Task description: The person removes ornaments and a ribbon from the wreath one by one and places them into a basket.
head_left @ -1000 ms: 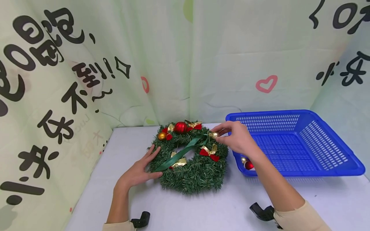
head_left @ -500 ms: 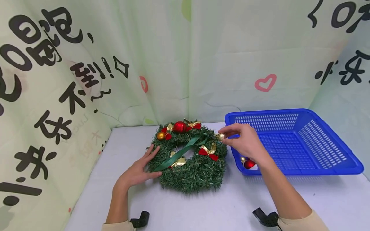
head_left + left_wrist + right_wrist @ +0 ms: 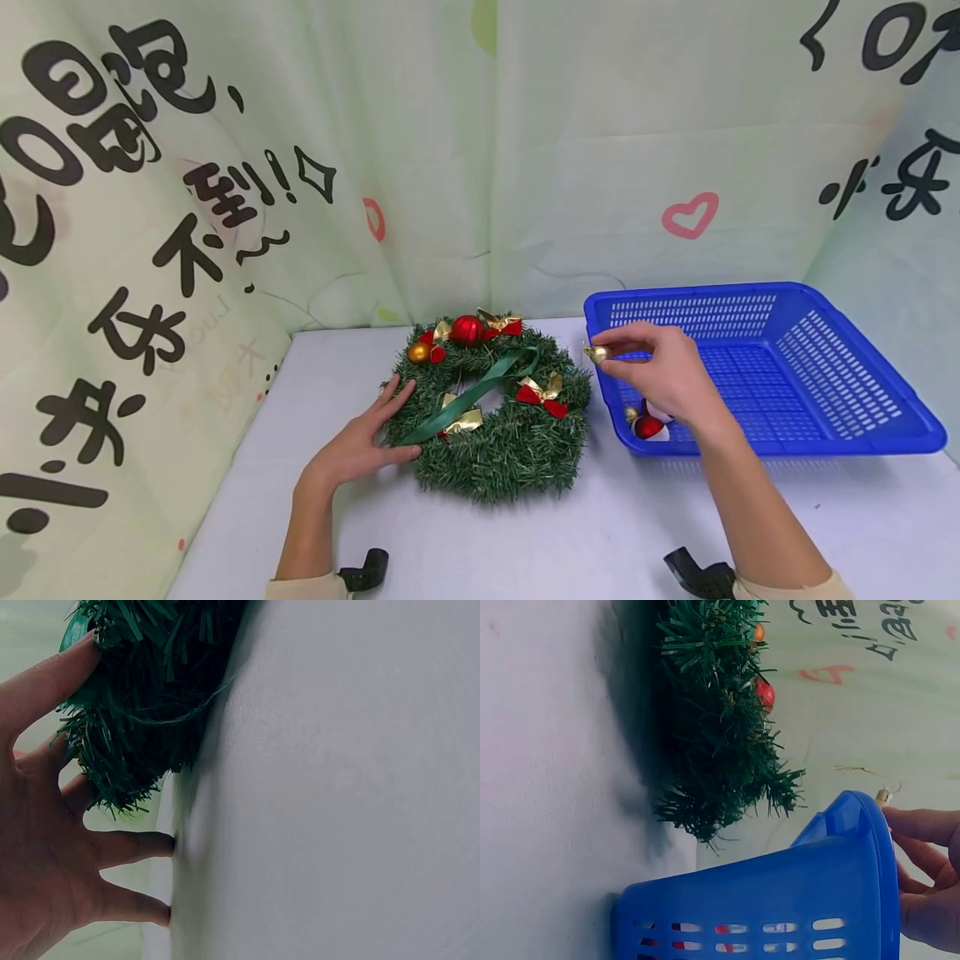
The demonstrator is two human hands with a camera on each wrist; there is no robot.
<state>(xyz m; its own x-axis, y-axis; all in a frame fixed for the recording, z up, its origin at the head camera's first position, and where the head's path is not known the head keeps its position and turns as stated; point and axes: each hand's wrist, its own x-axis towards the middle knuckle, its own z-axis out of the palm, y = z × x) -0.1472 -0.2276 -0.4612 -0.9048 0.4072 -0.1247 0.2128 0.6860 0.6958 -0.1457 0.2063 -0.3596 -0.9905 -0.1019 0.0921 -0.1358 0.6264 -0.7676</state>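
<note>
A green Christmas wreath [image 3: 498, 471] lies on the table, decorated with red-and-gold bows [image 3: 543, 395], a red ball [image 3: 468, 331], an orange-gold ball [image 3: 418, 352] and a green ribbon [image 3: 450, 417]. On the wreath's left side rests my left hand [image 3: 360, 446], fingers spread. In the left wrist view its thumb touches the greenery and two straight fingers reach the white tabletop. My right hand [image 3: 667, 371] pinches a small gold ball ornament [image 3: 597, 354] between thumb and fingertips, over the left rim of the blue basket. The ornament's metal cap and thin wire loop show in the right wrist view.
The blue plastic basket [image 3: 757, 457] stands right of the wreath. In its near left corner lie a red ball [image 3: 648, 427], a small gold ball and something white, partly hidden by my right arm. A printed curtain [image 3: 555, 167] hangs behind the table [image 3: 525, 550].
My right hand has moved right with the gold ball ornament, away from the wreath's upper right part to above the basket's rim. My left hand stays on the wreath.
</note>
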